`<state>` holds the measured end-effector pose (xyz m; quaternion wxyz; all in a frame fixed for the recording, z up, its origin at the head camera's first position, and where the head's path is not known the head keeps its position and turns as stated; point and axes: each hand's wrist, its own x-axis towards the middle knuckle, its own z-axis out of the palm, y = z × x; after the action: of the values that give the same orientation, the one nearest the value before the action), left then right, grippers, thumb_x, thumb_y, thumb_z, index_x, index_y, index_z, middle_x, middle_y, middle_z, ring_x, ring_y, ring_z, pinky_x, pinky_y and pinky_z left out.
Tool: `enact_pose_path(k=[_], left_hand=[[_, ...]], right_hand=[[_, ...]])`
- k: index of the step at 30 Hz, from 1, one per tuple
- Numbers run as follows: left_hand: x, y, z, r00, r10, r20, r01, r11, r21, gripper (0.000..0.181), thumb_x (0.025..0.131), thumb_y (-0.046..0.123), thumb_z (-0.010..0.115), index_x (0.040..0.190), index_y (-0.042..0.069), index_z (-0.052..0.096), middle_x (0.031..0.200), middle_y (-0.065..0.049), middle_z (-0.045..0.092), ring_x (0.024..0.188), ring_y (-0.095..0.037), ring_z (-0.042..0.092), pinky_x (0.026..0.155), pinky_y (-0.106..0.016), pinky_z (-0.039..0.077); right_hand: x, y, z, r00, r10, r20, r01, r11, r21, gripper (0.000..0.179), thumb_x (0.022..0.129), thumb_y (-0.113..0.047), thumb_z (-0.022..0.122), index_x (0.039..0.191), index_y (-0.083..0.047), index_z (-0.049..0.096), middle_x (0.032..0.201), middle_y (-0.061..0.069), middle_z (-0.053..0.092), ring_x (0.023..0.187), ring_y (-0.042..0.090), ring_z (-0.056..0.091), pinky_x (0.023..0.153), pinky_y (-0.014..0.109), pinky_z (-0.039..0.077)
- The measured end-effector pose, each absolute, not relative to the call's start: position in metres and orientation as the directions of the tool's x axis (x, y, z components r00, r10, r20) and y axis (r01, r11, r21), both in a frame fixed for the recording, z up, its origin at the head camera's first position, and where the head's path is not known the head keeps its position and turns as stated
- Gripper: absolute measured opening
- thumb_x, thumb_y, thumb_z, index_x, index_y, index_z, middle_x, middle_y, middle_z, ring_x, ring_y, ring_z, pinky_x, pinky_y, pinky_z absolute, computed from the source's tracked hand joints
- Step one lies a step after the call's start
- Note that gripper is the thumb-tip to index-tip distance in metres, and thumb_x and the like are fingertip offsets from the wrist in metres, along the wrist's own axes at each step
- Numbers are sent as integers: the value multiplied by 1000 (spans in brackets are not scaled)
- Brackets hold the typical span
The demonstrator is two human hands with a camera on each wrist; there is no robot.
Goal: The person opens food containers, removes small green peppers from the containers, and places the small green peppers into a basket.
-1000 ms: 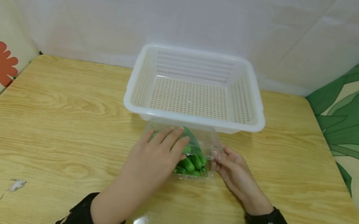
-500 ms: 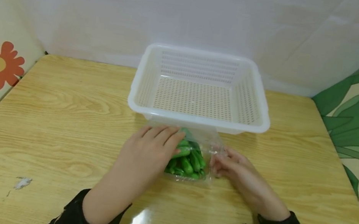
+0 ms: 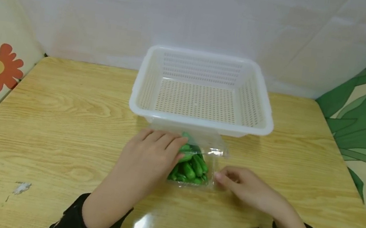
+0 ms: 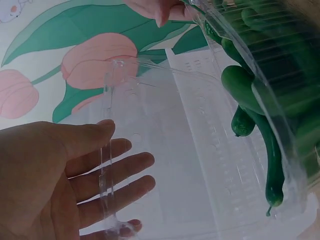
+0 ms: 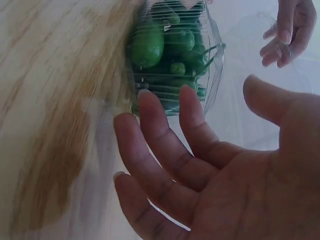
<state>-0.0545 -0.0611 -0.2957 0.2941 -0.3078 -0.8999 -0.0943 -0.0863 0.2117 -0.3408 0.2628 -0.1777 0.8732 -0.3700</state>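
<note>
A clear plastic clamshell box (image 5: 214, 75) of green vegetables (image 3: 192, 168) rests on the table in front of the basket. Some vegetables are rounded, and one is long and curved like a chili pepper (image 4: 272, 170). The box's lid (image 3: 205, 139) stands raised. My left hand (image 3: 147, 160) holds the lid's edge, thumb on one side and fingers on the other, as the left wrist view shows. It covers the box's left part in the head view. At the box's right side is my right hand (image 3: 250, 187), holding nothing, its fingers loosely bent and spread.
Directly behind the box stands a white perforated plastic basket (image 3: 199, 122), with nothing in it. The wooden table (image 3: 73, 113) is bounded by a white sheet (image 3: 113, 13) at the back and printed panels at both sides.
My right hand has let go of the box and drawn slightly down, away from the lid. My left hand moved a little left earlier, and more of the vegetables came into view.
</note>
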Motion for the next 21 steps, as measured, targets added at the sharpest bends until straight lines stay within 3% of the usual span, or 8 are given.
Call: enact_pose_path(k=[9, 21], left_hand=[[-53, -60, -294, -643, 482, 595, 602, 799, 3, 27, 92, 24, 72, 112, 7, 73, 107, -7, 73, 98, -25, 69, 87, -39, 55], [-48, -64, -287, -638, 474, 607, 597, 803, 0, 26, 94, 26, 70, 113, 8, 72, 106, -5, 74, 96, -24, 69, 81, -38, 55]], right_hand=[[-79, 205, -343, -777, -557, -295, -160, 627, -762, 25, 101, -31, 59, 95, -9, 71, 80, -3, 65, 71, 12, 55, 61, 26, 49], [-83, 214, -340, -767, -552, -327, -124, 628, -769, 27, 102, -30, 57, 94, -8, 70, 77, 1, 61, 67, 14, 52, 58, 27, 48]])
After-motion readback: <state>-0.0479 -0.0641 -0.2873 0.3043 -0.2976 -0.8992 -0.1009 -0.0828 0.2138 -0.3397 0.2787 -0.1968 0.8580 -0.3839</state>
